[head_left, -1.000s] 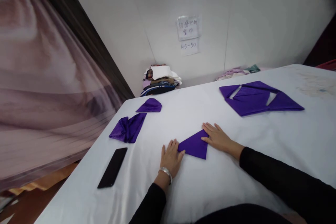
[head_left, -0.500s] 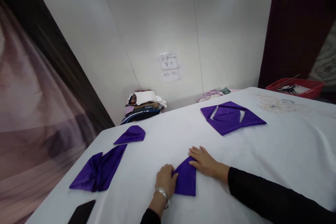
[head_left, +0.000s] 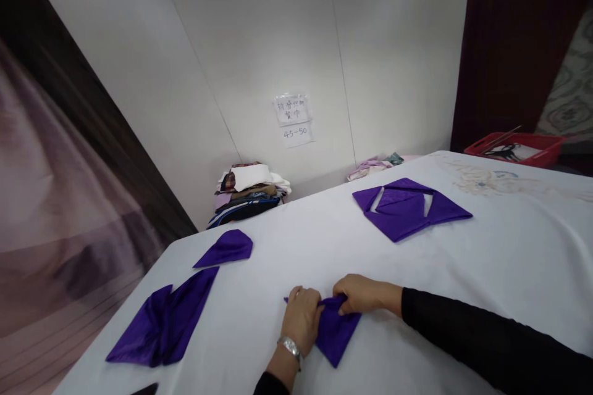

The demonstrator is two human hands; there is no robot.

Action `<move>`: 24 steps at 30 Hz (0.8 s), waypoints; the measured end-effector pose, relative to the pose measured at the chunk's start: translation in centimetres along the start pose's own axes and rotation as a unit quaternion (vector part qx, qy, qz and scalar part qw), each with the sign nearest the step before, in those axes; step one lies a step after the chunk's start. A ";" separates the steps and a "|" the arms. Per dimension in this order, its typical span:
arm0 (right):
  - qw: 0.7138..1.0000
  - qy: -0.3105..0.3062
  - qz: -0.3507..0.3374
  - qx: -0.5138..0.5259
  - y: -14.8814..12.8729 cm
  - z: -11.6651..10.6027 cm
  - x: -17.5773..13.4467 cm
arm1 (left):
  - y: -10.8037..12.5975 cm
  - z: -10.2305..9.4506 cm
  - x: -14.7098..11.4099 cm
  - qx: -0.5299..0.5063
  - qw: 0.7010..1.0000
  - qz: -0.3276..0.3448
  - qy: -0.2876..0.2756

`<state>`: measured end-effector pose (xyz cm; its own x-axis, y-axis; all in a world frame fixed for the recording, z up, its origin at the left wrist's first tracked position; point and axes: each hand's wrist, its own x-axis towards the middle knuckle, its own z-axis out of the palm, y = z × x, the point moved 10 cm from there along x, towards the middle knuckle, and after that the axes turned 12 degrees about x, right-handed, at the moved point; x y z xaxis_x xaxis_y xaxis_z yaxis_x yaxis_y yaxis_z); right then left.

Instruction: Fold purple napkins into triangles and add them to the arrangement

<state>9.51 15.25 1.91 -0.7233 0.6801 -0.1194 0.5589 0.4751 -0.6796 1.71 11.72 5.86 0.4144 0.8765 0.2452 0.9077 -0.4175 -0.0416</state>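
Note:
A folded purple cloth napkin lies on the white tablecloth in front of me, turned so one corner points toward me. My left hand, with a silver watch or bracelet on the wrist, is closed on its upper left edge. A small purple tip sticks out past the left fingers. My right hand pinches the upper right edge between thumb and curled fingers. Part of the napkin's top edge is hidden beneath both hands.
Two folded purple pieces lie at the left, and another purple folded piece at the back right. Clothes are piled behind the table's far edge. A red basket stands far right; a dark object shows bottom left.
The napkin has turned, so its lower edge is now a corner. My right hand has gone from spread flat beside it to pinching its edge. The view has shifted slightly.

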 end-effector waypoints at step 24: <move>0.876 0.368 0.312 -0.005 19.5 -17.4 0.5 | -0.2 4.3 0.5 -0.122 0.985 -0.072 0.099</move>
<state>27.13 34.61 1.20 0.1793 0.9832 0.0356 0.7589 -0.1152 -0.6409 2.00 13.27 1.79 0.2392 0.8774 0.4159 0.9036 -0.3579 0.2354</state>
